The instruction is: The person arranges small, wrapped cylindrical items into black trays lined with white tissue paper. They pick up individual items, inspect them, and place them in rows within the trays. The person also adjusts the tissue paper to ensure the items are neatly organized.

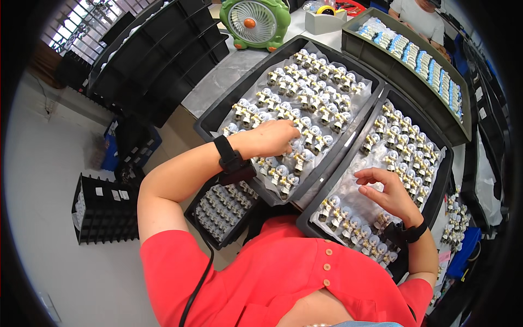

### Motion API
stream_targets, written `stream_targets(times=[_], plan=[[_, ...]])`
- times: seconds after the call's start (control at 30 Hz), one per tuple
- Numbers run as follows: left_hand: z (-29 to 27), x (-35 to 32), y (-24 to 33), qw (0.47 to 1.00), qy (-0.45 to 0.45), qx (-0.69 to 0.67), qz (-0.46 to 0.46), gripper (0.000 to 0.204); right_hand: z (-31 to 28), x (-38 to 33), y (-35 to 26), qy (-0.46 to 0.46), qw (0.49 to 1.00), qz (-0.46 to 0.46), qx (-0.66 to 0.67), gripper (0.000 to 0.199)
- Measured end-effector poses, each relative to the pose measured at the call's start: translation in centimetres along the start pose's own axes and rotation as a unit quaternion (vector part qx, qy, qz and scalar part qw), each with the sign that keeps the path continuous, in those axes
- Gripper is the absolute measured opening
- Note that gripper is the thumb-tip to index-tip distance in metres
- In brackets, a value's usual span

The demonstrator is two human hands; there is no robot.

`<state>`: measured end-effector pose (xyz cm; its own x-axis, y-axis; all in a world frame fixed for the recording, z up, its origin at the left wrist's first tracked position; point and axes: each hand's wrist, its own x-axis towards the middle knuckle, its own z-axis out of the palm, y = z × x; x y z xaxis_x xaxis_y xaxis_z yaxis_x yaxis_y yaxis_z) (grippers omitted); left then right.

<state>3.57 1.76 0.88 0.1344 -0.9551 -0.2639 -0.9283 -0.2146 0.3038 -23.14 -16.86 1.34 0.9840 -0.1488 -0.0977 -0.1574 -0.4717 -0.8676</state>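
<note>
Here, the person in the red top leans over two black trays set side by side on the grey tabletop [218,82], both lined with clear film and crowded with small pale figurines. The left hand [272,137] lies palm-down in the left tray [210,122], its grip curled narrow over the figurines [294,155] near the tray's middle; whether it actually holds one I cannot tell, as the fingers hide what lies under them. The right hand [388,193] hovers over the right tray [310,215], fingers spread wide and loosely bent, holding nothing, with a bare patch of film just at nine o'clock of it and rows of figurines [406,144] at twelve o'clock. Both wrists wear black bands. At twelve o'clock from the left tray stands a green fan [255,23]; at one o'clock from the right tray runs a long grey bin [354,46] of blue-and-white pieces. A smaller black tray [190,213] sits below the left forearm.
</note>
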Motion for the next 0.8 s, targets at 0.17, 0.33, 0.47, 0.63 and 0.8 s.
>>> stream_targets(times=[0.17, 0.33, 0.47, 0.63, 0.8], plan=[[1.1, 0.9, -0.4, 0.999, 0.002, -0.031, 0.008, 0.036, -0.1, -0.1, 0.0, -0.012, 1.0, 0.001, -0.024, 0.028], [1.2, 1.7, -1.1, 0.998, 0.0, -0.064, 0.029, 0.038, -0.1, -0.2, -0.1, -0.006, 1.0, -0.003, -0.025, 0.028], [-1.2, 2.9, -1.1, 0.999, -0.023, -0.041, -0.008, 0.038, -0.2, -0.3, 0.2, -0.002, 1.0, -0.018, -0.024, 0.028], [-1.7, 6.7, -3.6, 0.981, 0.14, -0.016, -0.13, 0.042, -0.3, -0.2, 0.0, -0.005, 1.0, -0.018, -0.024, 0.028], [-1.7, 8.8, -3.7, 0.971, 0.096, 0.042, -0.213, 0.053, -0.4, -0.2, 0.5, -0.003, 0.999, -0.028, -0.028, 0.028]])
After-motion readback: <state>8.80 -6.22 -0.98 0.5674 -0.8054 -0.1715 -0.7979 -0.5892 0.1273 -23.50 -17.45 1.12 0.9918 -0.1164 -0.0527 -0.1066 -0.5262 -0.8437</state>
